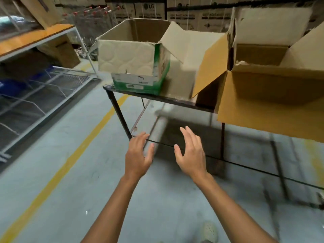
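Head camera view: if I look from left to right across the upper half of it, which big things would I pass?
Orange-topped shelf → white-and-green open box → large brown open box. Both boxes sit on the dark table.

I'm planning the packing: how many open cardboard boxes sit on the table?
2. A white-and-green box stands at the left end of the table; a larger brown box sits at its right. Their raised flaps may hide another behind.
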The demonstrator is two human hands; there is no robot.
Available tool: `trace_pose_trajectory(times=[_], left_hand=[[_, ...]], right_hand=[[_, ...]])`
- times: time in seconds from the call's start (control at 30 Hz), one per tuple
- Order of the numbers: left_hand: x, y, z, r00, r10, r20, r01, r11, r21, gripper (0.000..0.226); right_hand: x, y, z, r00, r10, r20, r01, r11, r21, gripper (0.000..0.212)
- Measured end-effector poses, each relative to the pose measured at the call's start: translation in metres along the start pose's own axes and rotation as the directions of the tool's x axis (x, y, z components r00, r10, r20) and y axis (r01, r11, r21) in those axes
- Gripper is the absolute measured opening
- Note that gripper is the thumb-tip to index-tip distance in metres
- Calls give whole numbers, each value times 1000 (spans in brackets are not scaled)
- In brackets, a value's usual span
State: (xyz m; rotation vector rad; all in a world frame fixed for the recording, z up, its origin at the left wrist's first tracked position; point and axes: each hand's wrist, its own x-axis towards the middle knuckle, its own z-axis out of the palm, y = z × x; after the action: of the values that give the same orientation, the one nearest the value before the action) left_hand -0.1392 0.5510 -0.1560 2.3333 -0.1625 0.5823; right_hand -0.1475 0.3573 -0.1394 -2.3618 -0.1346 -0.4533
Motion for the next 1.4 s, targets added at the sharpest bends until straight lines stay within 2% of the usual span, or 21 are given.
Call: trace_pose_trajectory(times=[0.13, 0.43, 0.67, 0.83, 0.97, 1.07, 1.23, 1.4], left_hand=[[-35, -43, -30, 997, -79, 24, 78, 996, 31, 37], [-1, -86, -66, 993, -86, -82, 93, 992, 82, 44], [108, -105, -70, 988, 0, -153, 18, 993, 117, 39], [215, -100, -69, 971, 115, -208, -93, 989, 113, 37], [297, -98, -72, 949, 181, -259, -148, 978, 145, 27], [355, -98, -78, 919, 227, -323, -182, 969, 165, 20], [444, -103, -94, 906, 188, -379, -134, 977, 165, 22], [521, -135, -101, 965, -51, -257, 109, 971, 215, 38]], right_hand=[[-26, -10, 45, 991, 52, 120, -48, 998, -37, 60], [10, -39, 91, 986, 21, 166, -16, 999, -32, 61], [108, -54, 113, 1000, -18, 21, 18, 999, 27, 60], [195, -70, 113, 993, -49, -103, 55, 996, 65, 54], [265, -85, 97, 961, -112, -255, 127, 991, 46, 39], [317, -94, 85, 930, -131, -344, 147, 989, 21, 36], [393, -102, 75, 917, -31, -398, 26, 1000, -17, 46], [456, -104, 79, 911, 201, -360, -220, 975, -12, 67]])
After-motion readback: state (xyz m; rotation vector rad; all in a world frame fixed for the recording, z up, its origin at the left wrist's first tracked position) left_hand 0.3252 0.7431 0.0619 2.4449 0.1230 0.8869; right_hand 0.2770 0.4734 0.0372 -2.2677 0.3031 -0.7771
